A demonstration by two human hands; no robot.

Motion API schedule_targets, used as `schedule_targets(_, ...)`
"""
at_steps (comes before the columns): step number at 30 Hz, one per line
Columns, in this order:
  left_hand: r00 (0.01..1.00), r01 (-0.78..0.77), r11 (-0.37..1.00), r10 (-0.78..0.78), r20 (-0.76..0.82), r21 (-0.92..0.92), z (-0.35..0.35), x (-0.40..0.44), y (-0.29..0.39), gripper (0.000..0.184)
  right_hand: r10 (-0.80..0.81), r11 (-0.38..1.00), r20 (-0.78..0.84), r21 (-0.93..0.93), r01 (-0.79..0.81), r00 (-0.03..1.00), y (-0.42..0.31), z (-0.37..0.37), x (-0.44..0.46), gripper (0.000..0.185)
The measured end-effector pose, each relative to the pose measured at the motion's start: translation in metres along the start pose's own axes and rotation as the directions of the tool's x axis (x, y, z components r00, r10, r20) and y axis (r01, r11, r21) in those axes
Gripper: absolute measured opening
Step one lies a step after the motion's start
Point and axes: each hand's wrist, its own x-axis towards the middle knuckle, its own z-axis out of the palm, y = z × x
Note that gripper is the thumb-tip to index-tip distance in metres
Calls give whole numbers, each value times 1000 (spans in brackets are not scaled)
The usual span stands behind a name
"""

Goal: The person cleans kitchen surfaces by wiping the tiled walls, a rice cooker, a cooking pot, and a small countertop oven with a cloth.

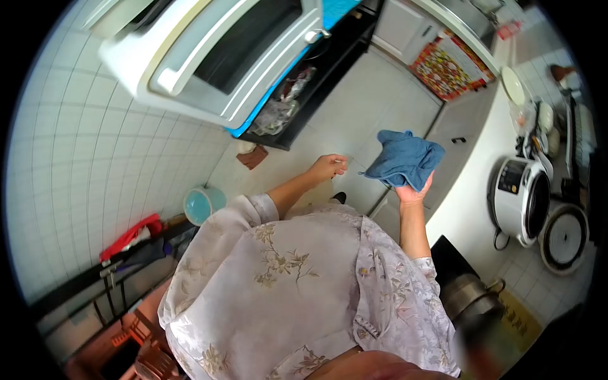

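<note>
A folded blue cloth (405,159) lies over the palm and fingers of my right hand (415,192), which holds it up from below, over the floor beside the counter. Its far corners hang loose, and most of my right fingers are hidden under it. To the left, apart from the cloth, my left hand (327,166) is in the air with its fingers curled in. I see nothing between them.
On the left stands a white oven (221,57) above a black shelf (310,95) with plastic bags. A light-blue bucket (204,206) stands by the tiled wall. The white counter (472,177) at right bears a rice cooker (520,199); a metal pot (472,301) is nearer me.
</note>
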Motion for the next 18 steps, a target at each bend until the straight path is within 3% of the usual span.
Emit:
schedule_targets(4, 989, -24, 1000, 23, -146, -5, -15, -52, -11, 38, 122, 990, 4, 64, -122, 993, 23, 0, 16, 67)
schedule_targets(6, 936, -246, 964, 263, -233, 98, -28, -77, -3, 32, 157, 988, -5, -4, -157, 988, 42, 13, 29, 68)
schedule_targets(8, 726, -425, 808, 574, -380, 409, -33, -126, 48, 26, 182, 983, 27, -6, -182, 983, 66, 29, 45, 68)
schedule_targets(9, 558, -452, 634, 750, -355, 628, -41, -152, 77, 28, 207, 978, 42, -18, -206, 978, 79, 38, 53, 68)
schedule_targets(11, 185, -340, 236, 966, -181, 910, -55, -209, 144, 33, 162, 978, 47, -144, -154, 986, 113, 77, 69, 68)
schedule_targets(12, 14, -274, 62, 998, -60, 960, -80, -224, 164, 33, 140, 974, 102, -194, -118, 985, 133, 95, 80, 66)
schedule_targets(13, -110, -227, -22, 994, -3, 974, -96, -242, 188, 34, 117, 968, 157, -240, -77, 981, 154, 111, 90, 63)
schedule_targets(15, -247, -54, -170, 957, 152, 984, -124, -272, 238, 39, 44, 957, 267, -287, 36, 963, 204, 135, 111, 57)
schedule_targets(17, -220, 22, -280, 935, 278, 960, -145, -283, 280, 39, -123, 797, 367, -517, 312, 922, 262, 144, 135, 56)
schedule_targets(18, -212, 10, -296, 933, 292, 955, -153, -284, 291, 39, -127, 708, 310, -637, 305, 942, 284, 171, 121, 56)
